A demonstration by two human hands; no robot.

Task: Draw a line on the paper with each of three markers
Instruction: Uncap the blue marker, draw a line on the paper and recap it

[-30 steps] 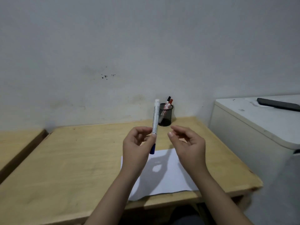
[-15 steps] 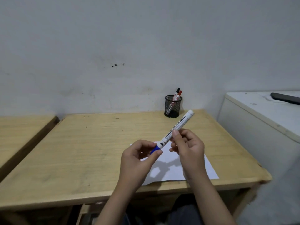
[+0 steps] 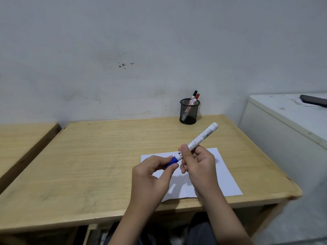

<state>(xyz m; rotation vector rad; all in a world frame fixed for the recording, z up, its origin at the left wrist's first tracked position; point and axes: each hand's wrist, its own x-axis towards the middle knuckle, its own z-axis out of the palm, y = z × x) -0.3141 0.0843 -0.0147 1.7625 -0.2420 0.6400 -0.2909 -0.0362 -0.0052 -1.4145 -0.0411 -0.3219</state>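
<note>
A white marker point(image 3: 201, 137) with a blue cap point(image 3: 172, 161) is held tilted above a white sheet of paper point(image 3: 224, 179) on the wooden desk point(image 3: 99, 156). My right hand point(image 3: 198, 167) grips the white barrel. My left hand point(image 3: 152, 175) pinches the blue cap at the marker's lower end. The cap still sits against the barrel. No drawn line shows on the visible paper; my hands hide its middle. A black mesh cup point(image 3: 189, 112) at the back of the desk holds a black-capped marker point(image 3: 194, 93) and a red-capped marker point(image 3: 197, 96).
A white cabinet point(image 3: 283, 131) stands right of the desk with a dark phone point(image 3: 314, 100) on top. A second wooden desk point(image 3: 19, 138) lies at the left. The wall rises just behind the cup.
The marker went from upright in my left hand to tilted, with my right hand taking the barrel and my left fingers moving onto the blue cap. The view dropped toward the desk.
</note>
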